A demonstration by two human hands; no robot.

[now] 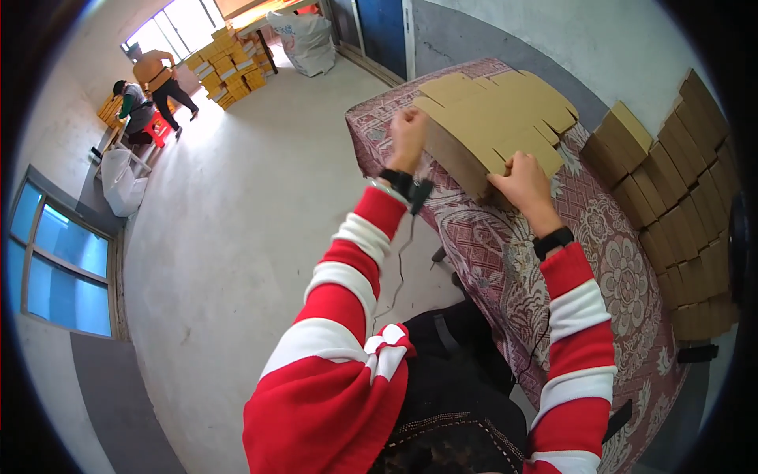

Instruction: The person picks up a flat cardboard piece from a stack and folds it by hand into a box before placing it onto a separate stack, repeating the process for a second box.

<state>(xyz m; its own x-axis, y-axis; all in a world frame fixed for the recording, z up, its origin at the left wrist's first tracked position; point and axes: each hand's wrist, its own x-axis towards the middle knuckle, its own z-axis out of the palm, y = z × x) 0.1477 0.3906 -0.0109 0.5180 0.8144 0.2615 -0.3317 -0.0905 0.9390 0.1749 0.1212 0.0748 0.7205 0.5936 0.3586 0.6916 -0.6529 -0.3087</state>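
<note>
Upper centre of the frame, on a table [608, 261] with a maroon floral cloth: a stack of flat die-cut cardboard blanks [493, 118], both hands on it. Left hand [408, 136] is fisted tight at the stack's left edge, fingers curled shut; looks like it grips an edge or flap there, but the contact is hidden behind the fist, so I can't tell what exactly it clamps. Right hand [523, 180] is flat-ish on the near corner, fingers together and wrapped over the front edge, pressing on the top blank. Handling, my read: corrugated card, light per sheet, stiff in plane but bends readily at score lines; dry matte surface, decent grip, not fragile, though tabs and slotted flaps along the right edge can crease or tear if pulled. Best hold is at edges or a corner with fingers over and thumb under; avoid the thin tabs. The whole stack would be heavier and could slide sheet over sheet. Containers: right of the frame, rows of folded cardboard boxes [671, 205] packed tight against the wall, all closed, contents not visible. Upper left, more yellow boxes [229, 67] piled on the floor by the window, also closed. White sacks, one [304, 39] near the top, one [120, 183] at left, full, contents unseen. Two other people [154, 87] work at the far upper left, well apart from the table.
</note>
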